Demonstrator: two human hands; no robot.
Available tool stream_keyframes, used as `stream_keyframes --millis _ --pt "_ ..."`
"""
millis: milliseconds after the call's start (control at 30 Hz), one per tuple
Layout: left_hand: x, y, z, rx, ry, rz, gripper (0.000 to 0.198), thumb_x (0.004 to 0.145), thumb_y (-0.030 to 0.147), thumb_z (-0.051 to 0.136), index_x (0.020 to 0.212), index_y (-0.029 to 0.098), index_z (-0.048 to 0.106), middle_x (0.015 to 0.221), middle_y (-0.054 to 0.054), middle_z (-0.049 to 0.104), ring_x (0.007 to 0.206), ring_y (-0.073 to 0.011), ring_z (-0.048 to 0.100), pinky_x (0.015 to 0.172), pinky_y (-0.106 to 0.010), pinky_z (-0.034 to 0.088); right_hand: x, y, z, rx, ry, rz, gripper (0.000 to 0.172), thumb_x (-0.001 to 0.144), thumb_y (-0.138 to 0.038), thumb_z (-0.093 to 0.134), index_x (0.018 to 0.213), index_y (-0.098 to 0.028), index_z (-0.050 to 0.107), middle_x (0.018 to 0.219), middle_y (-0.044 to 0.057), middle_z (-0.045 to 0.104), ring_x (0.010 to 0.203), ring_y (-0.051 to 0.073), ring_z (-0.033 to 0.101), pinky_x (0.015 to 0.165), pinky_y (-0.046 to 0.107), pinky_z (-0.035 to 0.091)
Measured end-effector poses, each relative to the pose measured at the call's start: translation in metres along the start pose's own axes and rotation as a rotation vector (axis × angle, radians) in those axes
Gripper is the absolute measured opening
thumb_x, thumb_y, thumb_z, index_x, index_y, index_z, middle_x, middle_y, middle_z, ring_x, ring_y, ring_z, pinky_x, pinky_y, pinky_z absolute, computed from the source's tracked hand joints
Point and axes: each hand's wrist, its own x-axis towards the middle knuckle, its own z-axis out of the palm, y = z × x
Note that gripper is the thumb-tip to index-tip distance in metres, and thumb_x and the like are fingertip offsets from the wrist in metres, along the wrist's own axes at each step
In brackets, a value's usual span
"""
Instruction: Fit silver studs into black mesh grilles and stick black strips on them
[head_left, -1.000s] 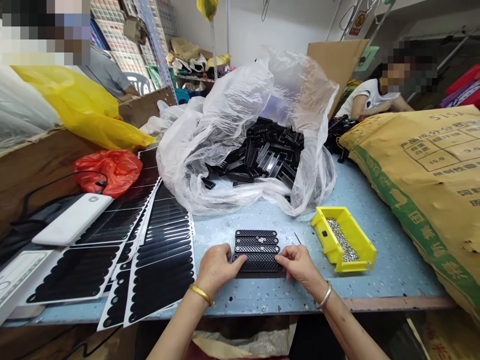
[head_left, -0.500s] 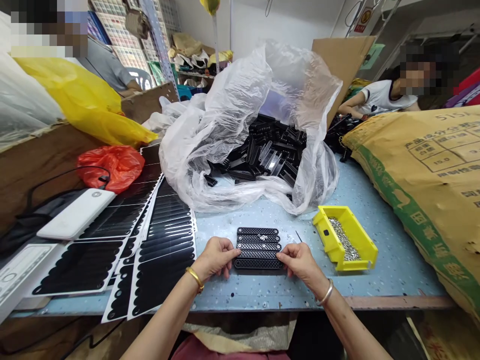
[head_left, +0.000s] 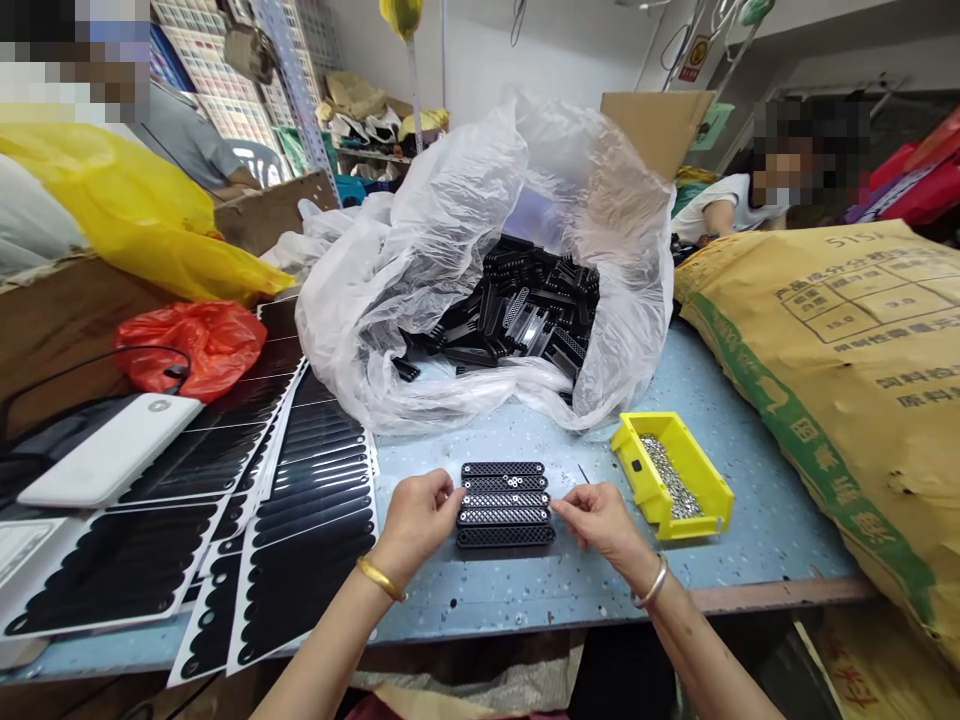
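Note:
Several black perforated plastic strips (head_left: 504, 533) lie stacked in rows on the blue table. Small shiny metal rings (head_left: 513, 481) are scattered on the upper strips, and others sit at the strips' ends. At the left ends is my left hand (head_left: 421, 515), its thumb and forefinger pressed together; anything between them is hidden. By the right ends my right hand (head_left: 596, 518) is closed in a pinch, with its contents too small to name. A thin dark pin-like piece (head_left: 583, 473) lies behind the right hand. A yellow bin (head_left: 628, 470) holds many small metal pieces (head_left: 671, 478).
Behind the strips stands a large clear plastic bag (head_left: 352, 350) full of black strips (head_left: 517, 310). Sheets of black stickers (head_left: 300, 560), a white power bank (head_left: 109, 450) and a red bag (head_left: 195, 345) lie left. A yellow sack (head_left: 817, 360) flanks the right; people sit at both sides.
Both hands have shifted slightly off the ends of the second-nearest strip, where metal rings now show at both ends. The whole view has turned a little to the right.

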Motion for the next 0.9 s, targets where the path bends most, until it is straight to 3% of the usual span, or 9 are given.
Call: stream_keyframes --millis 100,233,367,567,733,900 --pt "0.008 0.016 0.008 0.213 -0.012 0.201 0.018 0.082 0.024 0.052 0.082 0.019 0.069 0.068 -0.003 0.071 0.067 -0.0186 0.066 0.063 -0.027 0.042 0.003 -0.008 0.003 -0.178 0.148 -0.19 0.014 0.069 -0.025 0.063 0.061 -0.016 0.07 0.046 0.001 0.061 0.044 0.014 0.054 0.045 0.024 0.038" --pt "0.022 0.035 0.021 0.39 -0.122 0.277 0.03 0.085 0.019 0.046 0.104 0.023 0.069 0.098 -0.006 0.074 0.09 -0.0226 0.068 0.076 -0.03 0.046 0.004 -0.022 0.018 -0.457 0.121 -0.349 0.014 0.073 -0.02 0.064 0.079 -0.019 0.076 0.07 0.006 0.074 0.063 0.019 0.065 0.062 0.027 0.045" --pt "0.031 0.043 0.024 0.441 -0.171 0.31 0.031 0.084 0.019 0.047 0.104 0.025 0.07 0.095 -0.007 0.075 0.092 -0.0252 0.068 0.077 -0.033 0.047 0.009 -0.033 0.029 -0.61 0.081 -0.331 0.015 0.077 -0.021 0.064 0.087 -0.02 0.076 0.081 0.006 0.076 0.074 0.02 0.068 0.068 0.027 0.045" --pt "0.037 0.043 0.023 0.48 -0.202 0.298 0.029 0.084 0.023 0.048 0.096 0.025 0.074 0.088 -0.009 0.075 0.087 -0.0275 0.068 0.072 -0.034 0.047 0.017 -0.044 0.038 -0.657 0.005 -0.376 0.022 0.084 -0.021 0.056 0.095 -0.024 0.074 0.094 0.004 0.076 0.087 0.02 0.069 0.073 0.025 0.044" --pt "0.035 0.04 0.023 0.458 -0.198 0.281 0.027 0.085 0.022 0.047 0.09 0.024 0.073 0.087 -0.007 0.075 0.085 -0.0244 0.068 0.07 -0.031 0.045 0.023 -0.048 0.045 -0.725 -0.026 -0.364 0.02 0.083 -0.02 0.055 0.084 -0.022 0.076 0.086 0.006 0.076 0.082 0.021 0.069 0.067 0.026 0.042" --pt "0.01 0.026 0.017 0.401 -0.163 0.284 0.025 0.088 0.024 0.045 0.084 0.022 0.07 0.08 -0.005 0.074 0.078 -0.0208 0.068 0.065 -0.027 0.042 0.016 -0.045 0.035 -0.644 0.009 -0.332 0.015 0.079 -0.022 0.062 0.086 -0.021 0.075 0.077 0.004 0.075 0.07 0.018 0.067 0.062 0.024 0.041"
